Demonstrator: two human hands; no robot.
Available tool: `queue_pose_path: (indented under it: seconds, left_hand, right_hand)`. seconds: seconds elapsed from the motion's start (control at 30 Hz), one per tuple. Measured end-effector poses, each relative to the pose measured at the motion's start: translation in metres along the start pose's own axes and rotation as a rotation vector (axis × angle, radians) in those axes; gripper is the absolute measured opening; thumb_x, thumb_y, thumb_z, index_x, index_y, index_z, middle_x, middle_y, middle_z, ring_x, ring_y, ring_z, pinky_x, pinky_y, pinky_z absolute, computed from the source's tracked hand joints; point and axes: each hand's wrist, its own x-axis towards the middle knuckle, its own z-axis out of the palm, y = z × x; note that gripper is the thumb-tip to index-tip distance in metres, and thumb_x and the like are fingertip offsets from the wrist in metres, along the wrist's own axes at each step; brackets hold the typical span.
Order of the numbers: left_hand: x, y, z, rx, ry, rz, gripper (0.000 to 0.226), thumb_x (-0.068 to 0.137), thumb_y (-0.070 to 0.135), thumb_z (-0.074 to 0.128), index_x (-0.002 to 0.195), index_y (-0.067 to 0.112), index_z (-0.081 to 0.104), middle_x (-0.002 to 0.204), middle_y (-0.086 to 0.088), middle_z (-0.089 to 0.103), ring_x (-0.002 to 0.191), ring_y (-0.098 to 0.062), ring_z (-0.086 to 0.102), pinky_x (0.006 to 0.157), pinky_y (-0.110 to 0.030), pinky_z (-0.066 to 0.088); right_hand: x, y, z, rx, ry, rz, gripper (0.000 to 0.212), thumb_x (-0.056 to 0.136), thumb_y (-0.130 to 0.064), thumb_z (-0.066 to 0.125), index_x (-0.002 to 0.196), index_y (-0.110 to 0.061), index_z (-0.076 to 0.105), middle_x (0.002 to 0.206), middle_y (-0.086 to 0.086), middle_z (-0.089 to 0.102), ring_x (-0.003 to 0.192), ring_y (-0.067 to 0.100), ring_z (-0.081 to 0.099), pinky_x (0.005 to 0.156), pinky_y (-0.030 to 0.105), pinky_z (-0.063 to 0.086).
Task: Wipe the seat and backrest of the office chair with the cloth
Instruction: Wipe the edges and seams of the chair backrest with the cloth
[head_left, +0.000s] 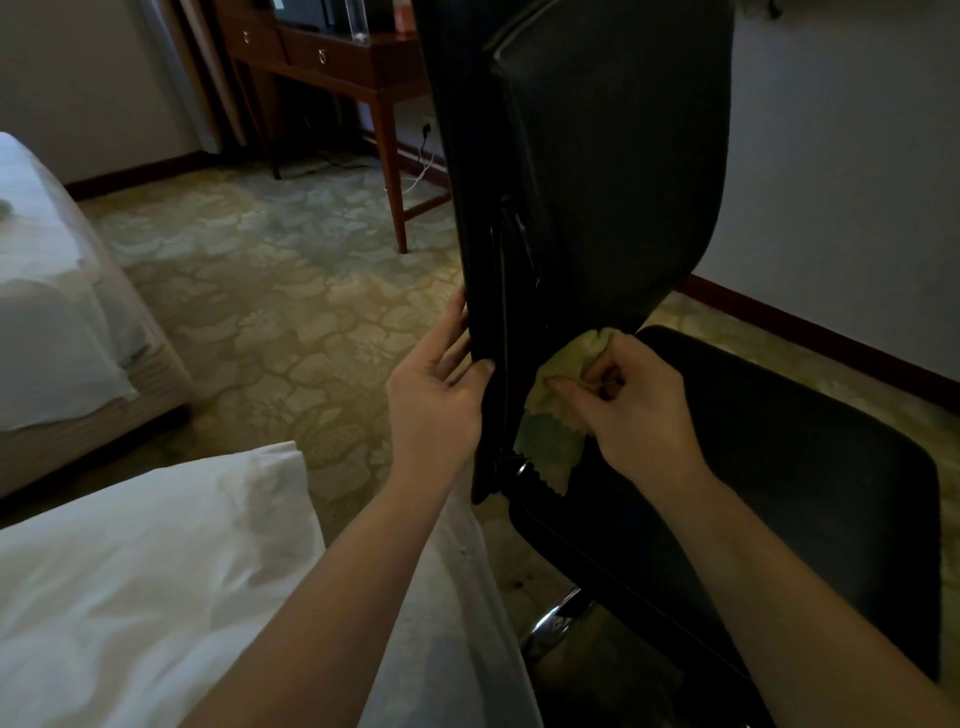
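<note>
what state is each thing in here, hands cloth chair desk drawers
left hand: grip closed on the backrest's side edge
right hand: clutching the cloth
cloth: bunched, pressed low on the backrest
backrest: upright
seat: bare
desk drawers: shut

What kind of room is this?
Probably a hotel bedroom: a bed with white sheets, a dark wooden desk with drawers by the wall, and patterned green carpet underfoot.
</note>
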Motion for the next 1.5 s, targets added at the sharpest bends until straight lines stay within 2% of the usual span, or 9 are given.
queue_pose_path:
  seconds: [0.13, 0.27, 0.47, 0.77, 0.9, 1.07, 1.17, 1.33, 1.5]
  left_hand:
    - [0.000, 0.000, 0.000, 0.008, -0.008, 0.004, 0.069, 0.093, -0.014, 0.059, 0.135, 0.041, 0.054, 0.124, 0.024, 0.068, 0.125, -0.005, 0.061, 0.097, -0.025, 0.054]
    - [-0.001, -0.004, 0.000, 0.004, -0.006, 0.007, 0.068, 0.093, -0.014, 0.059, 0.133, 0.041, 0.055, 0.125, 0.022, 0.068, 0.125, -0.006, 0.061, 0.097, -0.024, 0.054]
    - [-0.002, -0.007, 0.001, 0.015, -0.001, 0.012, 0.067, 0.094, -0.014, 0.058, 0.143, 0.030, 0.051, 0.134, 0.014, 0.064, 0.127, -0.006, 0.060, 0.100, -0.026, 0.053]
    - [-0.002, -0.004, 0.003, 0.034, 0.015, 0.006, 0.070, 0.094, -0.013, 0.059, 0.134, 0.044, 0.052, 0.127, 0.023, 0.065, 0.126, -0.003, 0.060, 0.102, -0.027, 0.053]
    - [-0.003, -0.007, 0.004, 0.043, 0.024, 0.022, 0.069, 0.094, -0.013, 0.059, 0.136, 0.042, 0.050, 0.131, 0.020, 0.063, 0.126, -0.003, 0.060, 0.103, -0.031, 0.053]
    - [-0.003, -0.009, 0.005, 0.038, 0.035, 0.013, 0.068, 0.094, -0.013, 0.058, 0.141, 0.035, 0.049, 0.131, 0.020, 0.062, 0.126, -0.002, 0.060, 0.102, -0.027, 0.053]
    - [-0.002, -0.010, 0.004, 0.031, 0.029, 0.006, 0.065, 0.094, -0.011, 0.059, 0.145, 0.028, 0.049, 0.134, 0.018, 0.062, 0.126, -0.002, 0.059, 0.104, -0.032, 0.053]
    - [-0.002, -0.007, 0.004, 0.050, 0.034, 0.008, 0.067, 0.093, -0.012, 0.060, 0.143, 0.033, 0.049, 0.127, 0.024, 0.064, 0.125, -0.002, 0.060, 0.100, -0.022, 0.052]
    - [-0.003, -0.006, 0.005, 0.045, 0.025, 0.013, 0.069, 0.093, -0.014, 0.058, 0.139, 0.037, 0.049, 0.118, 0.031, 0.065, 0.123, 0.002, 0.060, 0.095, -0.015, 0.051]
  right_hand:
    - [-0.016, 0.027, 0.005, -0.119, -0.041, 0.015, 0.021, 0.082, -0.017, 0.080, 0.082, -0.010, 0.060, 0.086, 0.003, 0.061, 0.081, 0.018, 0.064, 0.075, 0.045, 0.057]
    - [-0.027, 0.031, 0.003, -0.178, -0.063, 0.006, 0.027, 0.081, -0.010, 0.081, 0.072, -0.012, 0.056, 0.084, -0.002, 0.057, 0.077, 0.008, 0.059, 0.069, 0.033, 0.056]
    - [-0.009, 0.000, -0.002, 0.016, 0.060, 0.003, 0.024, 0.083, -0.012, 0.080, 0.077, -0.002, 0.058, 0.078, 0.005, 0.062, 0.074, 0.013, 0.063, 0.069, 0.023, 0.055]
    - [-0.026, 0.041, 0.014, -0.160, -0.030, 0.058, 0.022, 0.081, -0.015, 0.082, 0.081, -0.010, 0.061, 0.084, -0.001, 0.060, 0.076, 0.008, 0.060, 0.068, 0.023, 0.053]
    - [-0.058, 0.060, 0.021, -0.196, -0.083, 0.136, 0.022, 0.083, -0.014, 0.080, 0.077, -0.012, 0.059, 0.087, -0.003, 0.059, 0.079, 0.005, 0.059, 0.072, 0.033, 0.056]
    - [-0.045, 0.044, 0.013, -0.053, 0.035, 0.049, 0.017, 0.084, -0.013, 0.079, 0.085, -0.010, 0.063, 0.091, 0.004, 0.063, 0.085, 0.017, 0.065, 0.074, 0.041, 0.058]
    - [-0.029, 0.019, 0.010, -0.120, 0.132, -0.060, 0.018, 0.085, -0.019, 0.076, 0.090, -0.009, 0.062, 0.093, 0.003, 0.062, 0.085, 0.014, 0.063, 0.077, 0.028, 0.056]
    - [-0.029, 0.011, 0.021, -0.223, 0.206, -0.187, 0.028, 0.087, -0.010, 0.075, 0.113, -0.010, 0.064, 0.116, 0.003, 0.058, 0.103, 0.011, 0.059, 0.088, 0.017, 0.050]
    - [-0.049, 0.047, 0.029, -0.348, 0.122, -0.236, 0.006, 0.086, -0.004, 0.073, 0.089, -0.005, 0.068, 0.102, 0.006, 0.058, 0.086, 0.018, 0.061, 0.074, 0.036, 0.058]
